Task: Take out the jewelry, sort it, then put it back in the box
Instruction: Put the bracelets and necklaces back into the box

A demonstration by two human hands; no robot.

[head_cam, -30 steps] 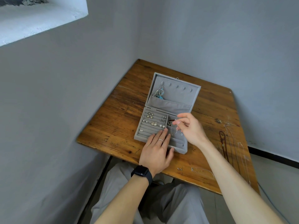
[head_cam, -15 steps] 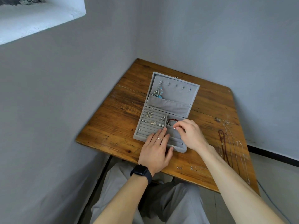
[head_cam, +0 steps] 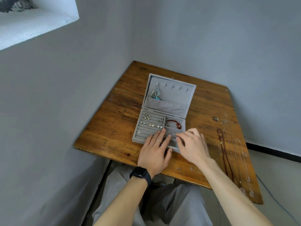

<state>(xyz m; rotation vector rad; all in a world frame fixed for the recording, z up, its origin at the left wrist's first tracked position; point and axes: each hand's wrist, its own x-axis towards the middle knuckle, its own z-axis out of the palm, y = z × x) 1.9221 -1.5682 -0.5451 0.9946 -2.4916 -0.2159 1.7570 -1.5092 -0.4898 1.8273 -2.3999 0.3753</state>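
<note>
An open grey jewelry box [head_cam: 192,93] stands mid-table. Several earrings [head_cam: 151,124] sit in its ring rolls on the left. A red bead bracelet [head_cam: 173,123] lies in the back right compartment, and a small silver piece [head_cam: 173,131] in the compartment in front of it. A bundle of chains with a turquoise stone [head_cam: 155,95] hangs in the lid. My left hand [head_cam: 154,152] rests flat on the box's front edge, fingers straight. My right hand [head_cam: 193,145] hovers over the front right compartments, fingers loosely bent, with nothing visible in them.
On the wooden table [head_cam: 114,128], right of the box, lie a dark red bead necklace [head_cam: 225,152] and thin silver chains [head_cam: 241,152]. Two tiny pieces [head_cam: 179,168] sit near the front edge. Grey walls close in on the left and behind.
My right hand, which pinched a small dangling piece above the box, came down into the right compartments and drew back toward the front. The left hand stayed put.
</note>
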